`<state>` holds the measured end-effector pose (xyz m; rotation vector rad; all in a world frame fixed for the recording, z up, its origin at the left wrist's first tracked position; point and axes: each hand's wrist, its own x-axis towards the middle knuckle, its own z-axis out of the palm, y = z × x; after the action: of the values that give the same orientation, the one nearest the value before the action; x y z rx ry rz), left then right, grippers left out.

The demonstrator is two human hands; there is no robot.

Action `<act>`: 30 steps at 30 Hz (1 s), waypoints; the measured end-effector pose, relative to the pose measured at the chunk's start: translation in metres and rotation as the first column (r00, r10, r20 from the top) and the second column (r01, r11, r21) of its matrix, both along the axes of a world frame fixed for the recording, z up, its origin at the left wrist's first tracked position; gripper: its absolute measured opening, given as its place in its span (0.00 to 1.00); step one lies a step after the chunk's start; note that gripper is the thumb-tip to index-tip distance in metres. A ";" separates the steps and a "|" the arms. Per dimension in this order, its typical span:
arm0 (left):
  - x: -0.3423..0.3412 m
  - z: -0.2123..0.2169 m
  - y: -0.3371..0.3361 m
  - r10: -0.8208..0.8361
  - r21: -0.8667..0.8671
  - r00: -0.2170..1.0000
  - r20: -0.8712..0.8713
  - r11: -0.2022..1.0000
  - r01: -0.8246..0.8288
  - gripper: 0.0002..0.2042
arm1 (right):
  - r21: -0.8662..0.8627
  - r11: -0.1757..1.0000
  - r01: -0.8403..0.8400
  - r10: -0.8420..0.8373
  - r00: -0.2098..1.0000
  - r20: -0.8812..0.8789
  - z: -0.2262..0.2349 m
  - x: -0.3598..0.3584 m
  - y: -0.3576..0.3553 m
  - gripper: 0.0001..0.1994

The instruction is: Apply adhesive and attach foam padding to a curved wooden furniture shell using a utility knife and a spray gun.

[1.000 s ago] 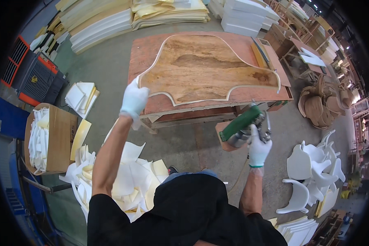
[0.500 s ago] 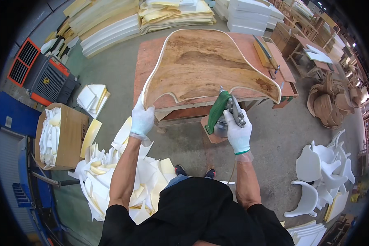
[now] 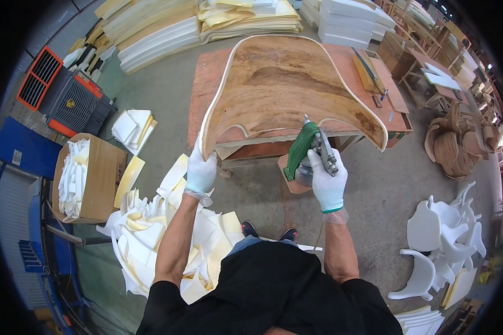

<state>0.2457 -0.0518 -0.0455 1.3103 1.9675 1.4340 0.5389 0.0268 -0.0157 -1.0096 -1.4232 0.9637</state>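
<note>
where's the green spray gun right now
In the head view, the green spray gun is just right of centre, gripped in the right hand at the near edge of the curved wooden shell.

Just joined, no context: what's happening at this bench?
A person in white gloves stands at a reddish workbench. The left hand grips the near-left edge of a curved plywood seat shell that rests tilted on the bench. The right hand holds a spray gun with a green part, its nozzle aimed up at the shell's near edge. Foam offcuts lie on the floor at the left; white plastic chair shells are stacked at the right.
</note>
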 end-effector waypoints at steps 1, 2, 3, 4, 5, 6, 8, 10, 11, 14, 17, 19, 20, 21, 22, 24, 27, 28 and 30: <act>0.001 0.000 0.000 0.000 0.001 1.000 0.001 1.000 0.000 0.31 | 0.003 1.000 -0.024 0.024 1.000 0.020 -0.001 0.000 0.000 0.12; 0.001 -0.001 -0.001 0.006 -0.002 1.000 -0.003 1.000 -0.006 0.32 | 0.003 1.000 -0.024 0.024 0.999 0.021 0.000 -0.002 -0.001 0.12; 0.001 -0.001 -0.001 0.012 -0.005 1.000 -0.007 1.000 -0.012 0.32 | -0.013 0.998 -0.054 0.054 0.999 0.000 0.002 -0.004 -0.002 0.12; 0.000 -0.004 -0.002 0.013 -0.005 1.000 -0.007 1.000 -0.013 0.32 | -0.030 0.996 -0.084 0.084 0.996 -0.022 0.004 -0.007 -0.004 0.12; -0.002 -0.008 -0.003 0.007 0.004 1.000 -0.018 1.000 -0.007 0.32 | -0.024 0.996 -0.082 0.081 0.997 -0.008 0.004 -0.010 -0.004 0.12; -0.003 -0.011 -0.004 0.001 0.012 1.000 -0.029 1.000 -0.001 0.33 | -0.023 0.996 -0.083 0.082 0.997 -0.009 0.005 -0.013 -0.003 0.12; 0.003 -0.007 -0.006 0.008 -0.010 1.000 0.011 1.000 -0.008 0.33 | 0.014 0.995 -0.098 0.098 0.994 -0.042 0.007 -0.015 -0.002 0.12; 0.005 -0.006 -0.008 0.016 -0.032 0.999 0.051 0.999 -0.014 0.33 | 0.019 0.996 -0.086 0.087 0.996 -0.034 0.010 -0.017 0.000 0.12; 0.004 -0.007 -0.009 0.010 -0.042 0.999 0.033 0.999 -0.009 0.33 | 0.024 0.997 -0.074 0.075 0.997 -0.026 0.011 -0.018 0.001 0.11; -0.001 -0.014 -0.013 0.009 -0.046 1.000 -0.012 0.999 -0.009 0.33 | 0.034 0.997 -0.068 0.069 0.997 -0.028 0.011 -0.020 0.005 0.11; -0.001 -0.015 -0.015 0.006 -0.031 1.000 -0.029 0.999 -0.007 0.33 | 0.050 0.999 -0.009 0.009 1.000 0.008 0.014 -0.018 0.007 0.10; 0.000 -0.017 -0.016 -0.003 -0.021 1.000 -0.018 1.000 0.002 0.33 | 0.061 0.998 0.005 -0.005 1.000 0.005 0.012 -0.015 0.011 0.11; -0.002 -0.018 -0.016 0.006 -0.040 1.000 -0.011 0.999 -0.007 0.33 | 0.070 0.997 0.014 -0.014 1.000 0.001 0.011 -0.012 0.012 0.11; -0.002 -0.020 -0.016 0.015 -0.059 1.000 -0.004 0.998 -0.015 0.33 | 0.072 0.997 0.019 -0.020 1.000 0.003 0.012 -0.010 0.014 0.11; -0.002 -0.019 -0.017 0.009 -0.058 1.000 -0.003 0.998 -0.009 0.33 | 0.053 0.998 0.029 -0.030 1.000 0.009 0.012 -0.008 0.015 0.11; 0.000 -0.017 -0.017 0.024 -0.066 1.000 0.006 0.998 -0.024 0.33 | 0.036 0.998 0.046 -0.047 0.999 0.017 0.012 -0.003 0.017 0.11; 0.001 -0.016 -0.016 -0.002 -0.031 1.000 0.009 1.000 0.002 0.33 | 0.033 0.996 0.078 -0.077 0.997 -0.014 0.010 0.004 0.022 0.11; 0.001 -0.016 -0.016 -0.008 -0.030 1.000 0.009 1.000 0.008 0.33 | 0.030 0.996 0.086 -0.085 0.996 -0.017 0.010 0.006 0.022 0.11; 0.000 -0.017 -0.016 -0.003 -0.009 1.000 0.007 1.000 0.004 0.31 | 0.028 0.995 0.100 -0.100 0.995 -0.020 0.011 0.010 0.023 0.11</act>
<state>0.2453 -0.0679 -0.0621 1.3027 1.9639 1.4249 0.5493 0.0502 -0.0052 -1.0386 -1.3547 0.8749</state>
